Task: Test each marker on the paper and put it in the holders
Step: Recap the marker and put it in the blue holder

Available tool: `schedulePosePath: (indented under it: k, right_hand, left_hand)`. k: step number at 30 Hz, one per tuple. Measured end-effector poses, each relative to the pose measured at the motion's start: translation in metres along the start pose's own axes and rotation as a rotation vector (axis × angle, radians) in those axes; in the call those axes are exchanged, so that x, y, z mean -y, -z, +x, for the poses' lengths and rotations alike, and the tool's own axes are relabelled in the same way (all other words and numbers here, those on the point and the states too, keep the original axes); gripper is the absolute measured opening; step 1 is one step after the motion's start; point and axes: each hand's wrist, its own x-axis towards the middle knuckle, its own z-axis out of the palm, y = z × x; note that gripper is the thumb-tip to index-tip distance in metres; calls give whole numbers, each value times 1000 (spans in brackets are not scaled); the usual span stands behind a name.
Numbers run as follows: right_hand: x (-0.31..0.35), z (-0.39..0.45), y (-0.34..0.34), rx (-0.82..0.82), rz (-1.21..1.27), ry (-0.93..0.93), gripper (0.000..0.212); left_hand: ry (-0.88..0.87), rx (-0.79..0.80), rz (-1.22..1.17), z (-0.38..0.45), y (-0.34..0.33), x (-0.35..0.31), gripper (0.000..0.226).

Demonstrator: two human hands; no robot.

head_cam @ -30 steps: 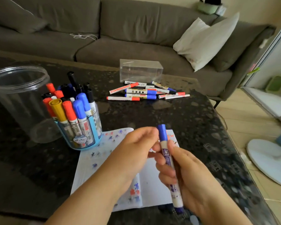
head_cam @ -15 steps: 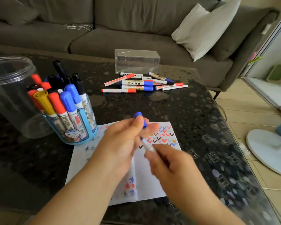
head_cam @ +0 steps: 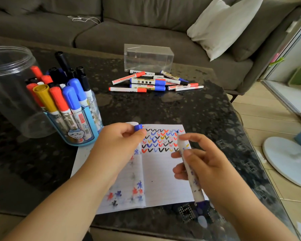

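Fronting grey sofa (head_cam: 129, 28): blk stone table (head_cam: 189, 110)

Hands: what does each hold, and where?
Left hand pinches the blue cap at its base; right hand grips the marker mid-barrel.

Grey sofa (head_cam: 129, 28), white cushion (head_cam: 221, 25)
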Motion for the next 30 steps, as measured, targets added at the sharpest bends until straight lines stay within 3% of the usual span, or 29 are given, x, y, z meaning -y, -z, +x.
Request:
schedulePosePath:
  k: [5, 9, 12, 16, 21, 30]
  right_hand:
    - [7, 11, 9, 17, 444, -116, 28]
    - [-3, 18, 1, -10, 130, -46, 11]
    - [-10, 21, -9, -43, -161, 21, 22]
    - [-15, 24, -22, -45, -271, 68, 34]
    - [-25, 33, -32, -34, -389, 117, 10]
    - [-35, 40, -46, -53, -463, 188, 21]
  left_hand:
    - [-71, 61, 207, 3, 4, 4, 12]
    - [-116, 60, 315, 5, 7, 9, 20]
    - [-130, 72, 383, 4, 9, 11, 18]
    - [-174, 71, 481, 5, 13, 15, 21]
    - [-190, 81, 577, 8, 17, 20, 13]
    - [-171, 100, 599, 9, 17, 22, 11]
